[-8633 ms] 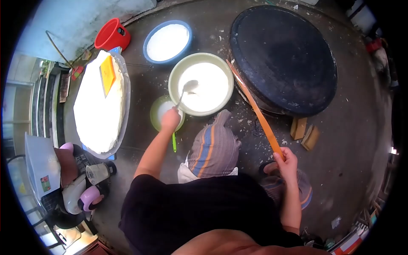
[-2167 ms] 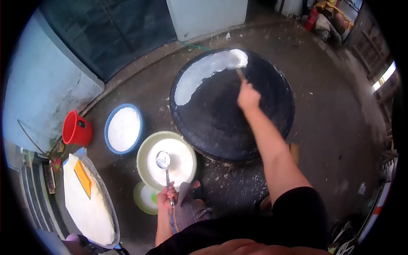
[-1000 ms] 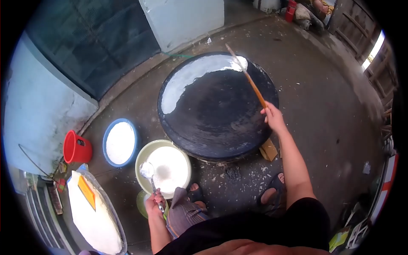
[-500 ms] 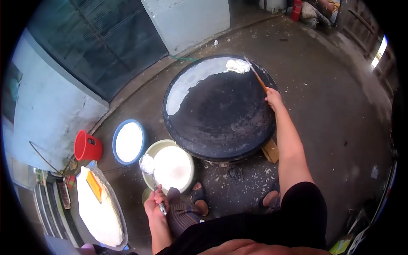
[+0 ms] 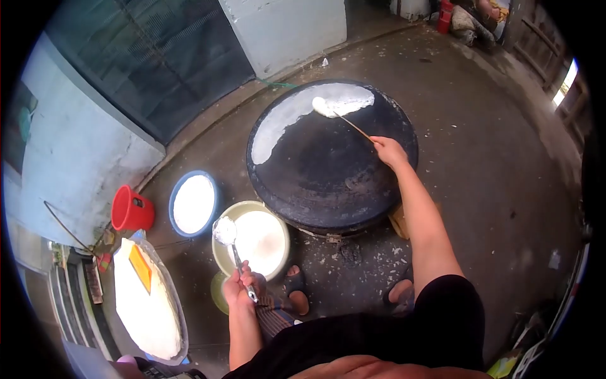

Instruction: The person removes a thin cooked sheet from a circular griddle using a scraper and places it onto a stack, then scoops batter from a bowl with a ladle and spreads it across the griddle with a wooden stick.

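Dark floor (image 5: 492, 170), hands (image 5: 243, 285) (image 5: 390, 151) closed around ladle (image 5: 226, 232) and spreader (image 5: 353, 126)

Pale walls (image 5: 287, 38), dark door (image 5: 158, 63), flecked brown floor (image 5: 492, 183), possibly a wooden gate (image 5: 535, 47)

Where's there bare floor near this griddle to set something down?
Right of the black griddle, floor lies open toward the wooden boards. Left is crowded: the cream basin, blue basin and red bucket stand close together.

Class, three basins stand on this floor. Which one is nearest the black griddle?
The pale basin, right by the lower-left edge of the griddle in view. The blue basin and the small green basin both stand farther off.
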`<state>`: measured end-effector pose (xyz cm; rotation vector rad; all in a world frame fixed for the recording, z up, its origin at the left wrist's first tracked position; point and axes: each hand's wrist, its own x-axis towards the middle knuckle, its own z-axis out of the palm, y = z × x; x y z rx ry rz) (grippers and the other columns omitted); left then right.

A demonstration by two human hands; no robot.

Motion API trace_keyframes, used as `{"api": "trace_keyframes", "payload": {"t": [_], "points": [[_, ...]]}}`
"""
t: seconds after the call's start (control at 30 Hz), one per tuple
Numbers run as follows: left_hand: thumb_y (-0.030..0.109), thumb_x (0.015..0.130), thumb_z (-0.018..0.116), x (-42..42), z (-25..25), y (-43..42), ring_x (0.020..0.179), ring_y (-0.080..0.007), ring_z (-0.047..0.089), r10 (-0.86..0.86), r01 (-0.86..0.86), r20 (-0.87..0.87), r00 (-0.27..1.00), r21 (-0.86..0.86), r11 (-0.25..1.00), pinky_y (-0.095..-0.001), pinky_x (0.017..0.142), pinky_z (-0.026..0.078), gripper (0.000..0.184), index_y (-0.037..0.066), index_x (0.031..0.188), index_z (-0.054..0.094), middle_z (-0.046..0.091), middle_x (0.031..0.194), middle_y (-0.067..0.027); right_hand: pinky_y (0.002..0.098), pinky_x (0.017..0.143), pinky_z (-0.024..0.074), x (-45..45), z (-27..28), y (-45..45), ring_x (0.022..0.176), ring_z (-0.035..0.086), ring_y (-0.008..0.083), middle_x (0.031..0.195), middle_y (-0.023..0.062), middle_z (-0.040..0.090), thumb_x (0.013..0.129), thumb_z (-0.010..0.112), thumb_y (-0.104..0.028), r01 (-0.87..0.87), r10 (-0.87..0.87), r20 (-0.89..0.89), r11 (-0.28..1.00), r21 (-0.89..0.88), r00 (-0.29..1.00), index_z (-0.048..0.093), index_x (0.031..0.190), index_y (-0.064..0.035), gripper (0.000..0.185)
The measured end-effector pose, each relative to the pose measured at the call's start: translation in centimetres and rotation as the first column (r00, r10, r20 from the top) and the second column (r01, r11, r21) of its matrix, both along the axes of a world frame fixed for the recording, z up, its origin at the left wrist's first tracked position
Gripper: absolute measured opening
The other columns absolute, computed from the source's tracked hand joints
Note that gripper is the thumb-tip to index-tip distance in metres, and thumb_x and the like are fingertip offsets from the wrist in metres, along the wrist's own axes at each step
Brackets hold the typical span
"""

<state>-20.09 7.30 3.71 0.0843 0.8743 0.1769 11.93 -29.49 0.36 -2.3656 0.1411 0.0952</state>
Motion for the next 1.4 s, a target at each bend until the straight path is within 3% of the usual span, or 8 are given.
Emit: {"api": "trace_keyframes", "payload": {"t": [0.17, 0.37, 0.47, 0.7, 0.8, 0.87, 1.07, 1.4], "points": [[0.022, 0.092, 0.028, -0.5, 0.6, -0.2, 0.05, -0.0109, 0.037, -0.026, 0.026, -0.004, 1.0, -0.023, 0.999, -0.0217, 0.04, 0.032, 0.033, -0.006, 0.1, 0.044, 0.044, 0.07, -0.0059, 0.0323, 0.083, 0.0422, -1.4, -3.0, -3.2, 0.097, 0.056, 0.0221, 0.105, 0.0085, 0.059, 0.085, 0.046, -0.024, 0.414, -0.413, 0.05, 0.91, 0.0, 0.909, 0.056, 0.111, -0.0184, 0.029], [0.023, 0.093, 0.029, -0.2, 1.3, -0.9, 0.051, -0.0113, 0.038, -0.062, 0.062, -0.004, 0.998, 0.051, 0.997, -0.022, 0.041, 0.033, 0.033, -0.005, 0.102, 0.045, 0.044, 0.072, -0.0068, 0.0245, 0.059, 0.0432, 0.3, -4.2, 2.2, 0.062, 0.052, 0.0086, 0.077, 0.0005, 0.059, 0.085, 0.048, -0.015, -0.022, 0.014, 0.04, 0.982, 0.19, 0.999, 0.057, 0.11, -0.0109, 0.027], [0.022, 0.093, 0.028, -0.6, 0.8, -0.4, 0.052, -0.0118, 0.038, -0.087, 0.084, 0.042, 0.995, 0.07, 0.994, -0.0224, 0.044, 0.034, 0.033, -0.005, 0.104, 0.043, 0.044, 0.074, -0.0082, 0.0276, 0.076, 0.0435, 0.5, -3.2, 2.2, 0.085, 0.058, 0.0163, 0.093, 0.0075, 0.063, 0.085, 0.047, -0.015, 0.178, -0.184, 0.06, 0.979, 0.096, 0.981, 0.057, 0.109, -0.0113, 0.026], [0.021, 0.093, 0.026, -0.8, 0.9, -0.4, 0.054, -0.0117, 0.037, -0.114, 0.11, 0.046, 0.992, 0.091, 0.99, -0.0218, 0.045, 0.033, 0.032, -0.005, 0.106, 0.041, 0.043, 0.076, -0.0081, 0.0302, 0.081, 0.0422, -1.9, 0.0, 3.0, 0.094, 0.057, 0.0231, 0.101, 0.012, 0.06, 0.082, 0.049, -0.017, -0.176, 0.174, 0.035, 0.982, 0.072, 0.984, 0.058, 0.108, -0.0104, 0.027], [0.022, 0.093, 0.025, -0.9, 0.7, -0.4, 0.054, -0.0116, 0.036, -0.113, 0.108, 0.054, 0.992, 0.088, 0.99, -0.0222, 0.045, 0.033, 0.032, -0.005, 0.106, 0.041, 0.043, 0.076, -0.0079, 0.0296, 0.082, 0.0421, -3.6, -0.3, 1.0, 0.095, 0.057, 0.0204, 0.102, 0.0105, 0.06, 0.084, 0.046, -0.018, 0.158, -0.157, 0.043, 0.987, -0.008, 0.987, 0.057, 0.11, -0.0112, 0.029], [0.022, 0.093, 0.025, -1.0, 0.8, -0.5, 0.054, -0.0117, 0.036, -0.122, 0.117, 0.048, 0.991, 0.104, 0.988, -0.0224, 0.045, 0.033, 0.032, -0.004, 0.105, 0.041, 0.043, 0.076, -0.008, 0.0295, 0.084, 0.0415, -0.7, -7.5, 0.9, 0.097, 0.056, 0.0209, 0.104, 0.0111, 0.06, 0.085, 0.045, -0.017, 0.059, -0.104, 0.189, 0.97, 0.234, 0.976, 0.056, 0.11, -0.0096, 0.029], [0.022, 0.093, 0.025, -1.1, 0.8, -0.5, 0.054, -0.0117, 0.036, -0.141, 0.136, 0.061, 0.988, 0.083, 0.987, -0.0226, 0.045, 0.032, 0.033, -0.004, 0.106, 0.041, 0.043, 0.076, -0.0079, 0.0286, 0.081, 0.0426, -1.8, -1.3, 5.0, 0.092, 0.059, 0.0202, 0.099, 0.0104, 0.062, 0.083, 0.049, -0.014, -0.282, 0.279, 0.042, 0.954, 0.099, 0.959, 0.058, 0.108, -0.0093, 0.027], [0.022, 0.093, 0.025, -1.4, 1.0, -0.6, 0.054, -0.0123, 0.036, -0.177, 0.17, 0.04, 0.983, 0.124, 0.977, -0.023, 0.045, 0.033, 0.033, -0.003, 0.107, 0.042, 0.044, 0.076, -0.0078, 0.0258, 0.079, 0.0419, -4.3, -0.4, 4.0, 0.089, 0.058, 0.0173, 0.097, 0.009, 0.062, 0.083, 0.05, -0.01, -0.406, 0.409, 0.022, 0.895, 0.183, 0.912, 0.058, 0.108, -0.0075, 0.027]]}}
